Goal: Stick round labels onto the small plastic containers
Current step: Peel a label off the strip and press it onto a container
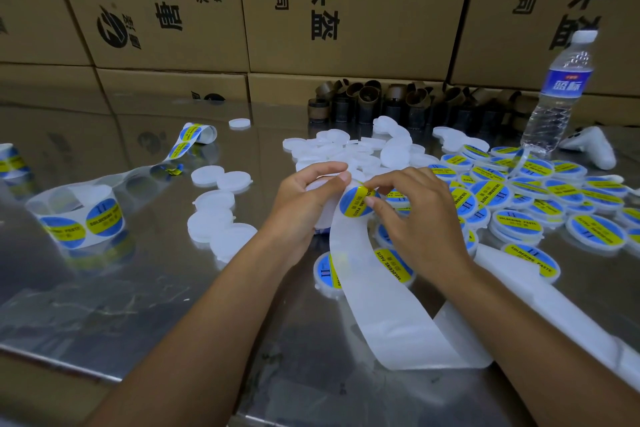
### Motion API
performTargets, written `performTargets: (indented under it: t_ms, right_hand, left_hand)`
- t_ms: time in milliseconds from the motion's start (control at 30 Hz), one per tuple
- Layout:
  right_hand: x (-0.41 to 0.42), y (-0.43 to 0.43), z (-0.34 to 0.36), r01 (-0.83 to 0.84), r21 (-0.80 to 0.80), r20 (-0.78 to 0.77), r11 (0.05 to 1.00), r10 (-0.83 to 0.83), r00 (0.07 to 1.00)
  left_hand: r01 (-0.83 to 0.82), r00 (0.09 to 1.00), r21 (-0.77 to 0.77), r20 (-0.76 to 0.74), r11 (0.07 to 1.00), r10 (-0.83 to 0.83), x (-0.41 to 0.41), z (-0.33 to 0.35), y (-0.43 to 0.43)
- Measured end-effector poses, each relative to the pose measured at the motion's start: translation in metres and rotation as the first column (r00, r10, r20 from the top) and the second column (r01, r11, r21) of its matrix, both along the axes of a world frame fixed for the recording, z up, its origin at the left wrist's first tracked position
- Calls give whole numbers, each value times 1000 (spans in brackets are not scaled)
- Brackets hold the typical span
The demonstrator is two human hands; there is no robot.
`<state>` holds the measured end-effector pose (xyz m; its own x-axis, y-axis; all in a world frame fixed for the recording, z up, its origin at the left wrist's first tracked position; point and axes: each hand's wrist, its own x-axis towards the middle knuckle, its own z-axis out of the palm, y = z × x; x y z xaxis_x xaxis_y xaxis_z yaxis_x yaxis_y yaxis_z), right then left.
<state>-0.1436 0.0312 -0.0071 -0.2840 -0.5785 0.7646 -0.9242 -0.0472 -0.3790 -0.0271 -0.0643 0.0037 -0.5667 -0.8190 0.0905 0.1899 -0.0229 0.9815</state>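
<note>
Blue-and-yellow round label (356, 202) sits between the two hands, over the middle of the bench (138, 305), at the top end of a white backing strip (374, 305) that curls down toward the near edge. The right hand (422, 218) pinches the label's right rim with thumb and forefinger. The left hand (304, 204) has its fingers curled round a blank white container (323, 185), just left of the label and partly behind it. I judge the label must go leftward onto that face, carried by the right hand. Whether it is free of the strip, I cannot tell.
</note>
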Motion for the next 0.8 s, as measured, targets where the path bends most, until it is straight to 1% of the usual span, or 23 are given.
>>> performTargets:
  t_ms: [200,333,467,533,633,800]
  right_hand:
    - [1,-1,0,2,-10,4,1000,-2,1000]
    - [3,1,1,-4,-15,9,1000,4,1000]
    - [5,2,3,-16,-15,-1,1000,16,1000]
    - [8,2,4,-27,-35,15,999,27,1000]
    - [11,2,6,-48,-68,99,996,55,994]
    - [12,3,10,-73,-108,349,991,107,931]
  left_hand:
    - [-6,1000,39,19,999,6,0,-2,-3]
    - [-59,998,72,9,996,58,-2,-4,-6]
    - [-111,993,138,-27,984,115,-4,-8,-12]
    - [-120,987,191,-85,974,138,-4,-9,-17]
    - [-110,976,263,-153,958,154,-4,-9,-19]
    - [-129,969,286,-166,949,182,-4,-10,-21]
